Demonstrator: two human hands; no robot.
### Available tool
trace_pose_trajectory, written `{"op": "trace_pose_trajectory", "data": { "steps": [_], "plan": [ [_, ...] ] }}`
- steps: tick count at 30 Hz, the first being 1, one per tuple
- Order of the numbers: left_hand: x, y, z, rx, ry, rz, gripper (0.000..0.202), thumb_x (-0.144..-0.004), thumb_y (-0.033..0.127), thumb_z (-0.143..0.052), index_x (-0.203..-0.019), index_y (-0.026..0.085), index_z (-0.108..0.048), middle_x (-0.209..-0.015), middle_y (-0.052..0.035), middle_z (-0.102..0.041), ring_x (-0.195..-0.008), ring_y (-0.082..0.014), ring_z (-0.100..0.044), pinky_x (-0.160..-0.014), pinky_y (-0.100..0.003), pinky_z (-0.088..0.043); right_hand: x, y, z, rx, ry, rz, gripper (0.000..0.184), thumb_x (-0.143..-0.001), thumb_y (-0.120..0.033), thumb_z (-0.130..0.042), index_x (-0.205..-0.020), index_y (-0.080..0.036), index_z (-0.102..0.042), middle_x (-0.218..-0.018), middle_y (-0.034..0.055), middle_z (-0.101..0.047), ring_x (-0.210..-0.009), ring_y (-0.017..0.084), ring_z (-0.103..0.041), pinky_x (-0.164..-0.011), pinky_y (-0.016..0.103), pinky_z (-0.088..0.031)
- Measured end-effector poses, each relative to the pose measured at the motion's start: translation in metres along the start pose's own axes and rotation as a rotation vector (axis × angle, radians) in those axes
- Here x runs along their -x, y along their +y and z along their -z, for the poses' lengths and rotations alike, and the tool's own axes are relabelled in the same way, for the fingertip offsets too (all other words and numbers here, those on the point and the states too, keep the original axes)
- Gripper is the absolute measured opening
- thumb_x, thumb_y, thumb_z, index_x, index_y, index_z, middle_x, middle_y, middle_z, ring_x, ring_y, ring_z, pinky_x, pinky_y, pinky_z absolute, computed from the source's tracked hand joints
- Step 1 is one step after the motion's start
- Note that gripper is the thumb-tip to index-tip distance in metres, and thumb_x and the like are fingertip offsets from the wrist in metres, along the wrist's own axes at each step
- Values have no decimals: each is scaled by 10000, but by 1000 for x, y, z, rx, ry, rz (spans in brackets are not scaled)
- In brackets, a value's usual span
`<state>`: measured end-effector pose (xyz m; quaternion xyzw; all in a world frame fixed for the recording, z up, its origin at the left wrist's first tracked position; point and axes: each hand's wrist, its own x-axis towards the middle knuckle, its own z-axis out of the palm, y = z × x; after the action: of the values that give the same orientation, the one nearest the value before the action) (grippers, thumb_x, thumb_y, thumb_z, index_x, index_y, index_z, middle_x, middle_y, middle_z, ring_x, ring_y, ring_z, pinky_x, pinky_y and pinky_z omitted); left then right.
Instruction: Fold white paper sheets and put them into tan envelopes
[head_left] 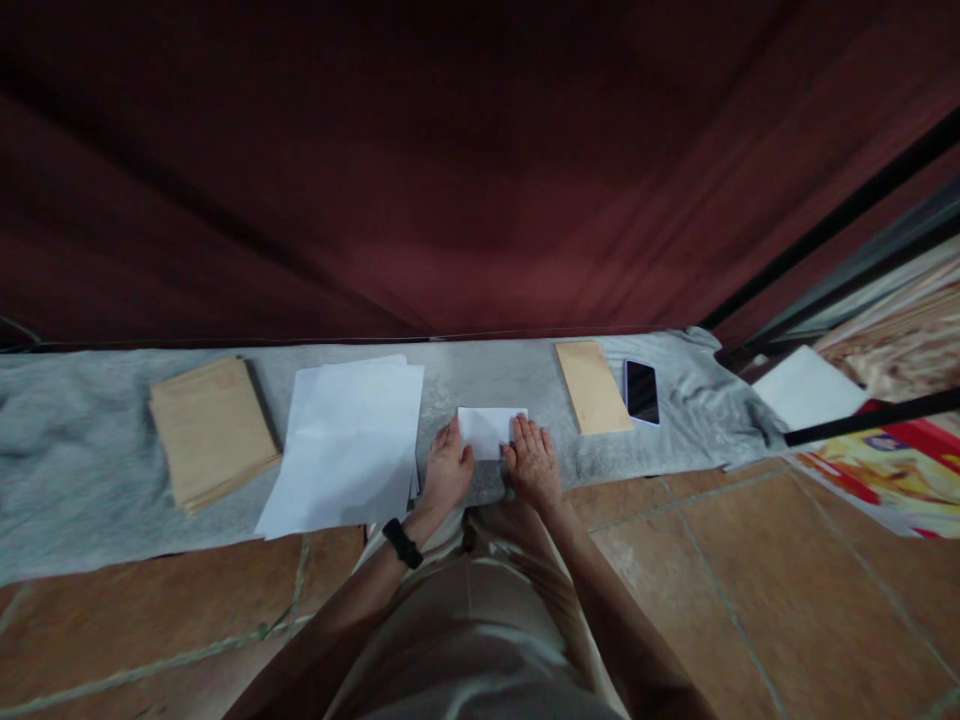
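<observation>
A small folded white paper (489,428) lies on the grey cloth (75,450) in front of me. My left hand (447,470) rests at the paper's left edge, fingers together and laid flat. My right hand (532,462) presses on its right lower corner with fingers stretched out flat. A black band sits on my left wrist (403,543).
A stack of white sheets (345,445) lies left of my hands, and a pile of brown envelopes (210,430) further left. One brown envelope (592,386) and a dark phone (642,391) lie to the right. A dark red curtain (450,170) hangs behind; tiled floor (750,580) below.
</observation>
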<state>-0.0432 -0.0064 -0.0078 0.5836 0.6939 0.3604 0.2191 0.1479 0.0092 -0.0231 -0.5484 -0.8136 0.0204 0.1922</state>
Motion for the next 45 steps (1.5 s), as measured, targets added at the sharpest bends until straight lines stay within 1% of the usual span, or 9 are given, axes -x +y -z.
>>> {"op": "trace_pose_trajectory", "data": {
  "steps": [6, 10, 19, 23, 25, 28, 34, 39, 45],
  "plan": [
    [-29, -3, 6, 414, 19, 437, 539, -766, 176, -663, -1303, 151, -627, -916, -49, -719, -843, -214, -690, -831, -356, -555, 0, 0, -1, 4, 18, 5, 557, -1077, -350, -370, -1567, -86, -392, -1584, 185, -448, -1481, 311, -401, -1215, 515, -281],
    [-33, -3, 6, 464, 8, 439, 545, -724, 146, -655, -1268, 137, -645, -778, -5, -685, -742, -185, -662, -737, -306, -526, 0, 0, -3, -3, 30, -1, 547, -1072, -340, -389, -1557, -90, -409, -1579, 183, -457, -1478, 307, -407, -1217, 511, -279],
    [-27, 12, 10, 579, 6, 431, 549, -691, 164, -641, -1240, 156, -659, -782, 12, -674, -682, -146, -626, -637, -255, -488, 0, -10, 18, -89, -17, 93, 654, -1038, -428, -475, -1594, -113, -336, -1611, 173, -414, -1514, 320, -342, -1254, 589, -191],
    [-24, 31, 18, 698, -19, 404, 512, -742, 295, -702, -1234, 158, -663, -822, -11, -693, -702, -153, -643, -627, -264, -503, -9, -25, 34, -232, -54, 117, 589, -1001, -235, -430, -1584, -167, -383, -1590, 111, -465, -1476, 250, -412, -1272, 502, -229],
    [-24, 39, 22, 788, -25, 385, 502, -810, 422, -681, -1239, 162, -659, -915, -52, -722, -776, -171, -678, -660, -277, -527, -16, -32, 42, -391, -26, 34, 568, -981, -180, -384, -1543, -182, -459, -1534, 103, -537, -1411, 224, -493, -1223, 431, -346],
    [-23, 45, 25, 852, -5, 390, 524, -870, 509, -630, -1271, 173, -636, -1089, -106, -731, -953, -202, -706, -772, -311, -559, -27, -41, 54, -751, 62, -185, 461, -1004, -296, -389, -1395, -188, -607, -1360, 99, -676, -1250, 240, -621, -1092, 390, -482],
    [-20, 45, 18, 850, -46, 377, 601, -749, 379, -756, -1294, 168, -614, -1090, -93, -745, -982, -219, -704, -890, -360, -543, -36, -52, 58, -1376, 161, -617, 379, -861, -519, -593, -1023, -187, -682, -922, 50, -765, -823, 226, -700, -774, 336, -578],
    [-20, 42, 15, 779, -150, 286, 400, -736, 342, -723, -1094, 165, -706, -904, -44, -743, -785, -185, -677, -736, -299, -528, -32, -44, 46, -1436, 164, -752, 382, -789, -499, -658, -1025, -199, -663, -941, 60, -772, -819, 228, -708, -723, 328, -577],
    [-32, 24, 16, 533, -145, 198, 388, -749, 233, -633, -1124, 192, -723, -738, 13, -682, -633, -142, -590, -582, -231, -444, -34, -20, 35, -1372, 106, -821, 367, -749, -442, -680, -1028, -204, -664, -971, 65, -781, -837, 236, -737, -680, 327, -602]
  ]
}}
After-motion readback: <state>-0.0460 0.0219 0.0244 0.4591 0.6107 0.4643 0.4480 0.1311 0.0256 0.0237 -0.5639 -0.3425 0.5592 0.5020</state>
